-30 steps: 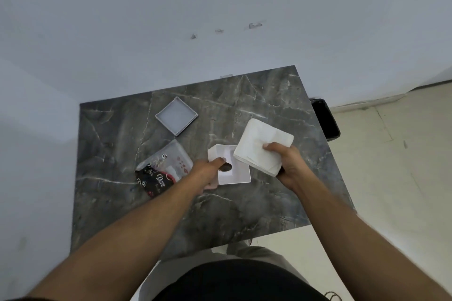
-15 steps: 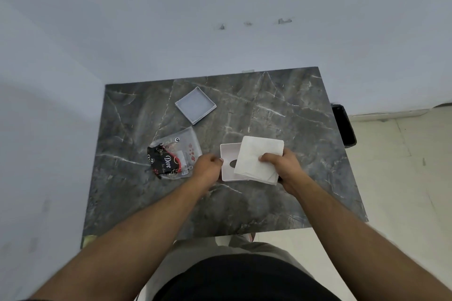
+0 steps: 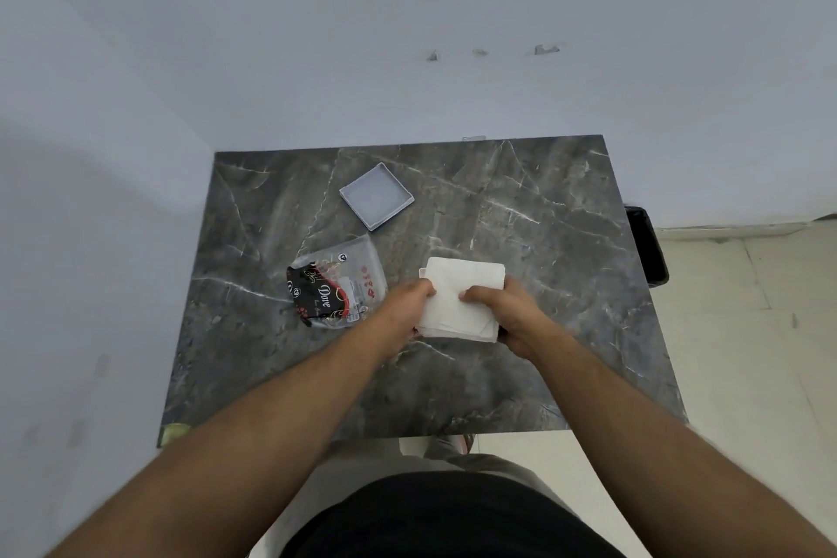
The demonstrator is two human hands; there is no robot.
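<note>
A white stack of tissues point(image 3: 459, 297) lies over the white box with a round hole, hiding nearly all of it; only the box's far left corner point(image 3: 422, 272) shows. My right hand point(image 3: 505, 308) grips the stack at its right side, thumb on top. At the stack's left edge, my left hand point(image 3: 405, 301) holds the box and touches the tissues. Both hands are over the middle of the dark marble table point(image 3: 521, 217).
A shallow grey square lid point(image 3: 377, 196) lies open side up at the back of the table. A clear and black plastic wrapper point(image 3: 337, 288) lies left of my hands. A black bin point(image 3: 645, 245) stands on the floor by the table's right edge. Walls close in behind and left.
My right hand brought the tissue stack down and left onto the white box, covering its hole. The left hand stayed at the box's left side.
</note>
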